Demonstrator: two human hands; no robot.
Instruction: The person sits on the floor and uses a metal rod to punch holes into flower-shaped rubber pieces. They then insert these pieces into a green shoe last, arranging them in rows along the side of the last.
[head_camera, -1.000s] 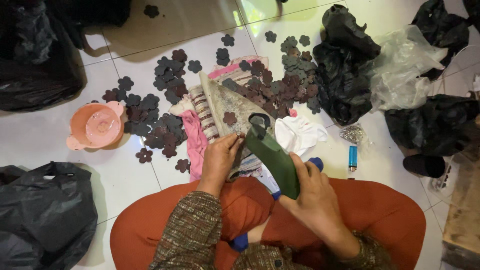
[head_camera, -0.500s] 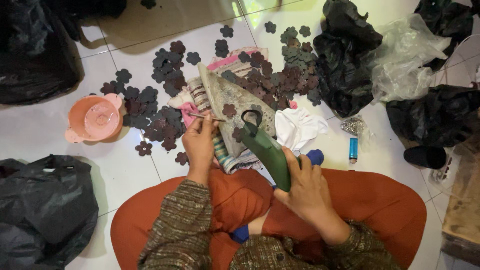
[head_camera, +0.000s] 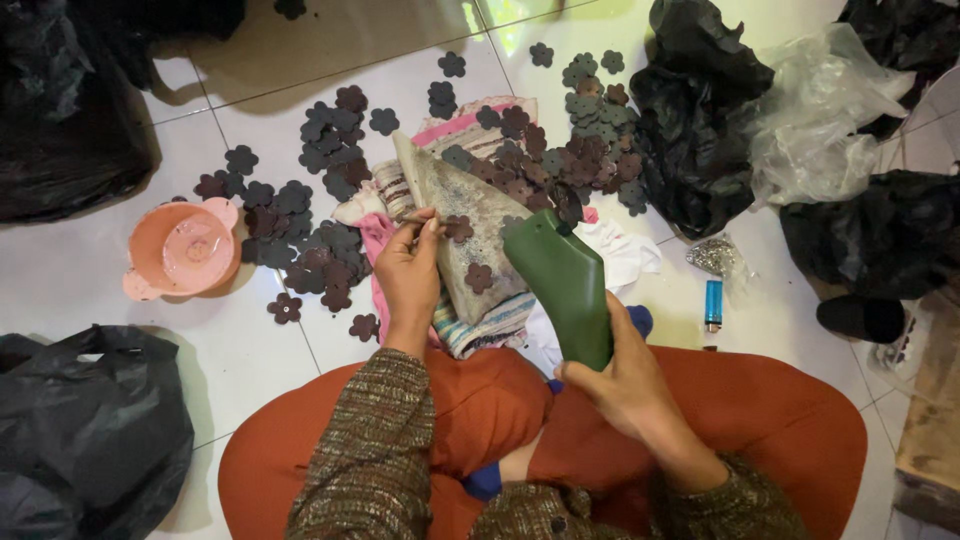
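Observation:
My right hand (head_camera: 625, 375) grips the lower end of a green plastic shoe form (head_camera: 565, 280), held upright over my lap. A dark flower-shaped cutout (head_camera: 568, 203) sits at its top end. My left hand (head_camera: 408, 268) is stretched forward, its fingertips pinching something thin at the edge of a grey, worn board (head_camera: 462, 235) that lies on striped and pink cloths (head_camera: 380, 240). Two dark flower cutouts (head_camera: 478, 276) rest on that board. What the fingers pinch is too small to make out.
Many dark flower cutouts (head_camera: 300, 215) lie scattered on the white tile floor. A pink plastic bowl (head_camera: 182, 250) stands at the left. Black plastic bags (head_camera: 700, 120) and a clear bag (head_camera: 825, 120) are at the right, another black bag (head_camera: 90, 430) at the lower left. A blue lighter (head_camera: 713, 303) lies near my knee.
My left hand has moved away from the shoe form, forward to the edge of the grey board. The shoe form has tilted more upright in my right hand.

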